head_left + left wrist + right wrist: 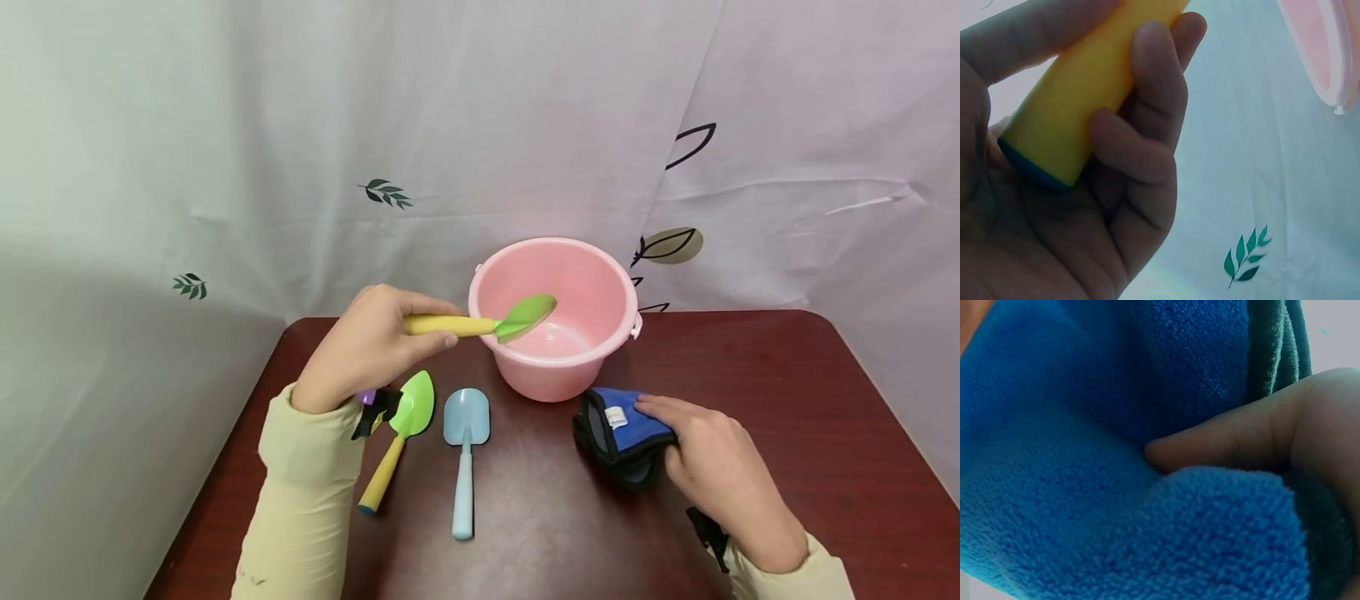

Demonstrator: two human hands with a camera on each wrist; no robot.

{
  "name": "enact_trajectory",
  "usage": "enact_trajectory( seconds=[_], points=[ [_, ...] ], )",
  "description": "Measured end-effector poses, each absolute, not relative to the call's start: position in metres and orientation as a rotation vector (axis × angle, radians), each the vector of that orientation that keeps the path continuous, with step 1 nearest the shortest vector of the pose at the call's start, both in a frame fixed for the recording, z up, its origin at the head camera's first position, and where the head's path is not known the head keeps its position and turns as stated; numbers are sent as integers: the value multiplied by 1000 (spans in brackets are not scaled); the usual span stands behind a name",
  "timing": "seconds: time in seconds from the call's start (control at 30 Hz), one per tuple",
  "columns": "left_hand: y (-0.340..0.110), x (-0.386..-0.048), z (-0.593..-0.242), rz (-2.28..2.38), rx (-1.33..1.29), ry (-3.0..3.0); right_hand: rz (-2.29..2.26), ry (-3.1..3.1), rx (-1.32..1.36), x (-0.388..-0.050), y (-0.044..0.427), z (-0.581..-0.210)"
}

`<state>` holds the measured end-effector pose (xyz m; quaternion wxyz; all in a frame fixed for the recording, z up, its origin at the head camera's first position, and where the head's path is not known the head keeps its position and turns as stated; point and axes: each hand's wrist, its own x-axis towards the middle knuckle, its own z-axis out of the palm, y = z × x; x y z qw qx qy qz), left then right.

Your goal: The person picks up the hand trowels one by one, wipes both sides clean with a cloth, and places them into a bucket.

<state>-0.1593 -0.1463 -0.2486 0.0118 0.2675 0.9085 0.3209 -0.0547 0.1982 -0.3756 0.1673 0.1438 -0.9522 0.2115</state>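
My left hand [372, 343] grips the yellow handle [453, 325] of a small trowel, whose green blade [527, 317] is over the near left rim of a pink bucket [546, 385]. In the left wrist view, fingers [1160, 81] curl round that yellow handle [1066, 106] with its dark end cap. My right hand [723, 471] holds a folded blue cloth [641, 427] with black edging and a white label, right of the bucket's near side. The right wrist view has a finger [1222, 440] pressed into a fold of the fluffy blue cloth [1072, 506].
On the dark red table [555, 533], a green trowel [414, 406] with a yellow handle lies near the left forearm. Beside it is a light blue shovel [466, 418], handle toward me. A pale curtain [480, 108] with leaf prints hangs behind the table.
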Motion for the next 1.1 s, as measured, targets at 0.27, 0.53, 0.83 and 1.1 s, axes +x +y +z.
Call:
enact_trajectory(
  seconds=[0.27,0.53,0.83,1.1],
  points=[
    [-123,-181,-243,804,978,2942,605,-2727,394,-54,199,-375],
    [-104,-203,-254,617,913,2995,628,-2774,388,-54,199,-375],
    [-74,-222,-273,387,960,2931,619,-2762,391,-54,199,-376],
    [-61,-233,-282,213,1034,2841,610,-2740,393,-53,199,-377]
  ],
)
